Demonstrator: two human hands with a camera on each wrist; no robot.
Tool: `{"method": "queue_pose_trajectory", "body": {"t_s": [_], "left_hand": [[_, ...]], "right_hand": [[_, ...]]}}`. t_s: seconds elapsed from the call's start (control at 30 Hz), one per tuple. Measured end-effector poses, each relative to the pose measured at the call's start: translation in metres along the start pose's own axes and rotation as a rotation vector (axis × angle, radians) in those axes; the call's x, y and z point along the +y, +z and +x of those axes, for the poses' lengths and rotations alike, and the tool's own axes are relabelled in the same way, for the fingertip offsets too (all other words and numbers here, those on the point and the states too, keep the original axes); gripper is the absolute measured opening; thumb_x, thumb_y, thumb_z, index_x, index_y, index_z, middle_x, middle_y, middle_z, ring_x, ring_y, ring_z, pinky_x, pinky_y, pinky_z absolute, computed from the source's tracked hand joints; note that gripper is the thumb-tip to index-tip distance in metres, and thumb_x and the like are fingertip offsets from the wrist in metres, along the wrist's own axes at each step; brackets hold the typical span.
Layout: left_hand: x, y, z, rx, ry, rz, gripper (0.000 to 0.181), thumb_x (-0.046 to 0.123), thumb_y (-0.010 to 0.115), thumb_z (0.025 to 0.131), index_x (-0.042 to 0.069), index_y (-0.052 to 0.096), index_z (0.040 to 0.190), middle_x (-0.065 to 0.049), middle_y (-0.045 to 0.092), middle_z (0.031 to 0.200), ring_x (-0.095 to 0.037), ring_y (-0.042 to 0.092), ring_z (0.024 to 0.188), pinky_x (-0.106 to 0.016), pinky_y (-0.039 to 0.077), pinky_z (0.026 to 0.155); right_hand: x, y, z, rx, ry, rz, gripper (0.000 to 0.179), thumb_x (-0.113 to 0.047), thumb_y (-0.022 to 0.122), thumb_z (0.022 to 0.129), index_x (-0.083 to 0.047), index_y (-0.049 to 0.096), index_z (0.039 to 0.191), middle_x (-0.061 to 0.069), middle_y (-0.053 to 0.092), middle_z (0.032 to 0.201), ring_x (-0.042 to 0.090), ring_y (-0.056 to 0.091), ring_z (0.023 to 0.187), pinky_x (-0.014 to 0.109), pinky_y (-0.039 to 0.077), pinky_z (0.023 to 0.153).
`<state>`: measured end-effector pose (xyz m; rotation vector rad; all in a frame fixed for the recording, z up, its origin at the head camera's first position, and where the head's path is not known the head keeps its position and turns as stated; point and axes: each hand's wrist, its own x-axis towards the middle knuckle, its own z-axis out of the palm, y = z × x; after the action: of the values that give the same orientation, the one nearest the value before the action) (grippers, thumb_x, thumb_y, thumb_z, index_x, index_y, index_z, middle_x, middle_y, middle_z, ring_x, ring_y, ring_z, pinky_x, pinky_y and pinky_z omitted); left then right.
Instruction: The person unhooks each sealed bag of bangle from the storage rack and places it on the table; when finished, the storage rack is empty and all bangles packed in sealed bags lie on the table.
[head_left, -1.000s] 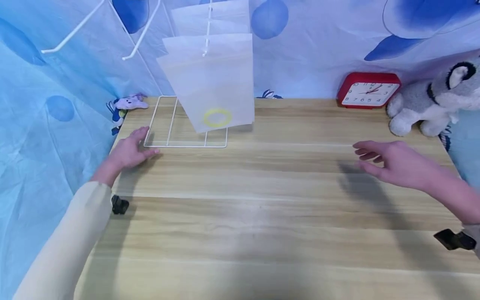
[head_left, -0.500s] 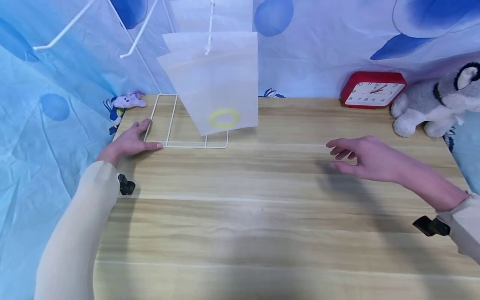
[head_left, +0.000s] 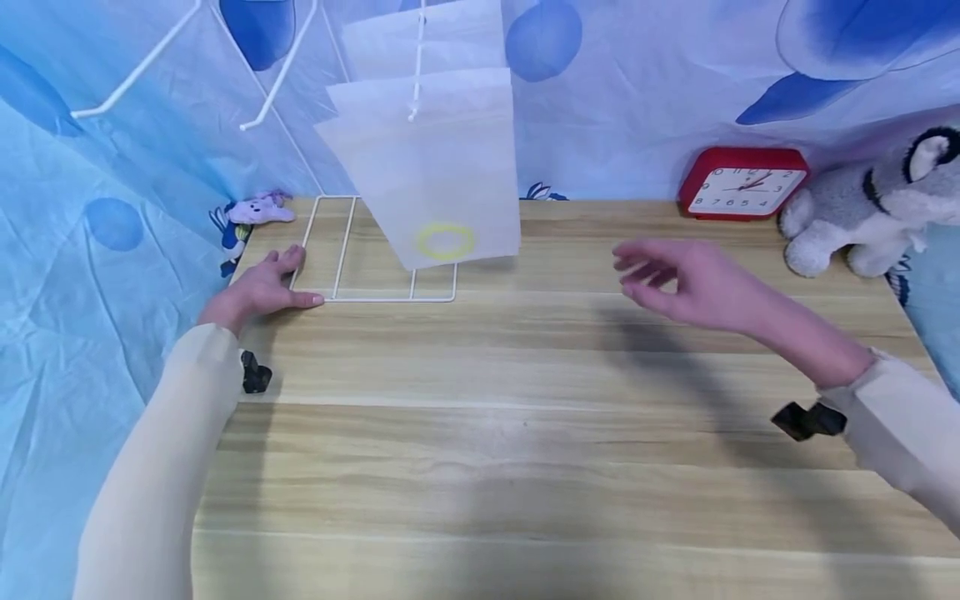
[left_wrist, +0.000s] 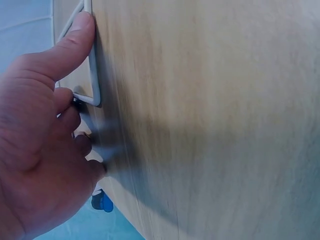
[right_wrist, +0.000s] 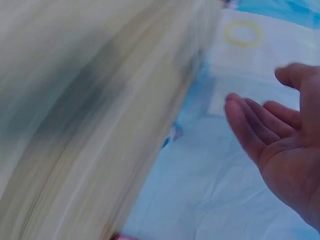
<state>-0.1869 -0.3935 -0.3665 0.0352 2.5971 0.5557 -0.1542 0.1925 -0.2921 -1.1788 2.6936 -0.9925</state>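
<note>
My left hand (head_left: 262, 287) holds the near left corner of a white wire rack's base (head_left: 390, 300). In the left wrist view, the thumb (left_wrist: 80, 35) lies along the front wire, and the curled fingers reach the side wire. From one prong (head_left: 417, 79) of the rack hang thin white sheets (head_left: 427, 167), the front one marked with a yellow ring (head_left: 446, 241). My right hand (head_left: 686, 279) hovers above the table, right of the sheets, its fingers loosely bent and nothing in its grasp. In the right wrist view, the sheets appear beyond the fingers (right_wrist: 245, 120).
Two bare white prongs (head_left: 277, 79) stick out at the upper left. A purple plush toy (head_left: 261, 208) lies at the table's back left corner. At the back right stand a red clock (head_left: 742, 183) and a grey-white plush dog (head_left: 862, 196). Blue patterned cloth (head_left: 607, 100) covers the walls.
My right hand has moved left and slightly away from me, toward the hanging sheets. The left hand has come onto the rack's base corner and stays there.
</note>
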Motion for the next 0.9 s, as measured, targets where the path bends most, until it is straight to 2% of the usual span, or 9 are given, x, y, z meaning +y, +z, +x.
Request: {"method": "queue_pose_trajectory", "body": {"t_s": [0.13, 0.2, 0.3, 0.43, 0.53, 0.63, 0.9], "left_hand": [[-0.002, 0.004, 0.0, -0.007, -0.009, -0.018, 0.111, 0.048, 0.073, 0.089, 0.006, -0.004, 0.158, -0.027, -0.013, 0.161, -0.049, -0.014, 0.145, -0.07, 0.001, 0.111], [-0.002, 0.005, 0.001, -0.008, -0.011, -0.02, 0.111, 0.049, 0.072, 0.089, 0.006, -0.004, 0.158, -0.027, -0.013, 0.161, -0.049, -0.014, 0.145, -0.07, 0.001, 0.111], [-0.002, 0.004, 0.002, -0.005, 0.003, -0.006, 0.111, 0.049, 0.072, 0.09, 0.005, -0.004, 0.158, -0.026, -0.013, 0.161, -0.05, -0.014, 0.144, -0.07, 0.001, 0.111], [-0.001, 0.0, 0.004, -0.004, 0.013, 0.005, 0.11, 0.048, 0.071, 0.091, 0.004, -0.005, 0.157, -0.025, -0.013, 0.161, -0.049, -0.015, 0.144, -0.07, 0.0, 0.111], [-0.002, -0.002, 0.006, -0.01, 0.008, 0.012, 0.11, 0.048, 0.071, 0.091, 0.004, -0.006, 0.157, -0.021, -0.013, 0.162, -0.048, -0.016, 0.145, -0.069, 0.0, 0.112], [-0.002, -0.003, 0.006, -0.013, 0.008, 0.025, 0.11, 0.048, 0.07, 0.091, 0.004, -0.006, 0.157, -0.02, -0.012, 0.163, -0.048, -0.016, 0.145, -0.069, 0.0, 0.112], [-0.005, -0.001, 0.005, -0.01, 0.005, 0.01, 0.112, 0.05, 0.071, 0.09, 0.005, -0.006, 0.157, -0.019, -0.012, 0.163, -0.047, -0.017, 0.145, -0.068, -0.002, 0.112]], "right_hand": [[-0.011, 0.0, 0.028, 0.132, 0.028, 0.236, 0.044, 0.003, 0.069, 0.091, 0.001, 0.06, 0.134, 0.014, 0.069, 0.119, 0.018, 0.069, 0.1, 0.021, 0.054, 0.081], [-0.018, -0.001, 0.045, 0.171, 0.042, 0.359, 0.047, 0.004, 0.066, 0.093, -0.001, 0.057, 0.138, 0.017, 0.066, 0.124, 0.021, 0.067, 0.106, 0.022, 0.054, 0.085], [-0.029, -0.004, 0.073, 0.217, 0.05, 0.462, 0.05, 0.003, 0.065, 0.094, -0.004, 0.054, 0.142, 0.016, 0.063, 0.13, 0.023, 0.064, 0.113, 0.027, 0.054, 0.089], [-0.038, -0.006, 0.104, 0.293, 0.035, 0.532, 0.047, 0.001, 0.067, 0.093, -0.006, 0.057, 0.139, 0.015, 0.064, 0.129, 0.024, 0.064, 0.113, 0.029, 0.053, 0.09], [-0.041, -0.003, 0.118, 0.339, -0.007, 0.596, 0.045, 0.004, 0.067, 0.092, -0.004, 0.06, 0.135, 0.016, 0.066, 0.124, 0.025, 0.066, 0.11, 0.031, 0.053, 0.091], [-0.044, 0.002, 0.126, 0.363, -0.053, 0.632, 0.043, 0.006, 0.067, 0.09, -0.002, 0.062, 0.132, 0.016, 0.067, 0.119, 0.025, 0.067, 0.107, 0.032, 0.054, 0.091], [-0.052, 0.007, 0.14, 0.404, -0.141, 0.622, 0.041, 0.009, 0.066, 0.09, 0.003, 0.062, 0.131, 0.017, 0.07, 0.115, 0.027, 0.068, 0.102, 0.035, 0.053, 0.092]]}}
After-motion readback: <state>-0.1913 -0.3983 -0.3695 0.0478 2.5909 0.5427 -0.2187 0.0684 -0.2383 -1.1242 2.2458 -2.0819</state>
